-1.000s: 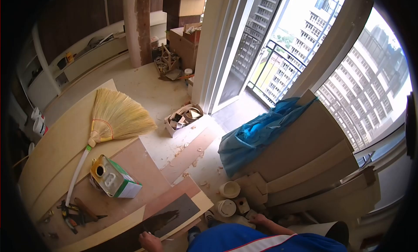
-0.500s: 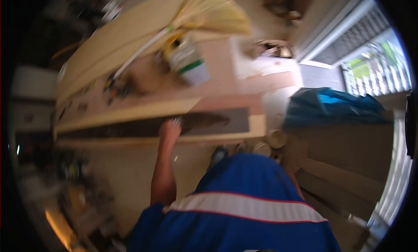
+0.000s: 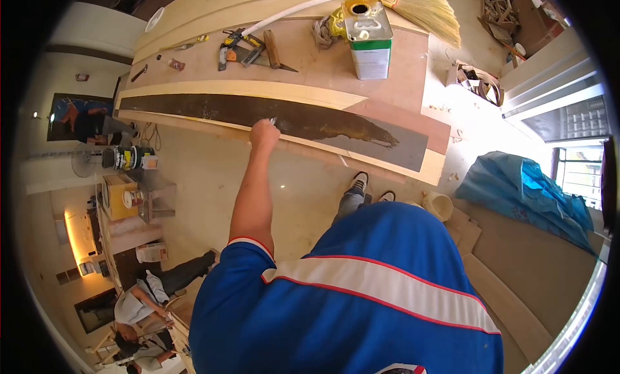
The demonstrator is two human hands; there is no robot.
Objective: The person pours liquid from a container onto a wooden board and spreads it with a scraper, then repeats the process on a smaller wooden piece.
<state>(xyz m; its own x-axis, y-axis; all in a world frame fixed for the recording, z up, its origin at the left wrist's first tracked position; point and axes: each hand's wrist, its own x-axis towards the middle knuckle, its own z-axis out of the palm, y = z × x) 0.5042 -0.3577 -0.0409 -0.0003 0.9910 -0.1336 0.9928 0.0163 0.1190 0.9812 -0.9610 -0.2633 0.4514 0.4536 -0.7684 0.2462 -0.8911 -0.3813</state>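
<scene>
Hiding its object (image 3: 273, 121) (mostly) is the left grip (image 3: 265, 135).

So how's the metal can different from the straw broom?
The metal can stands upright, while the straw broom lies flat. The can is boxy, with a hole in its top; the broom has a bristle fan on a long white handle. Both rest on the boards and show some green.

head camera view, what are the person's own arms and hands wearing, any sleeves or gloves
The left arm has a short blue sleeve with a white and red edge; the left hand is ungloved. The blue shirt has a red-edged white band. The right hand is out of view.
</scene>
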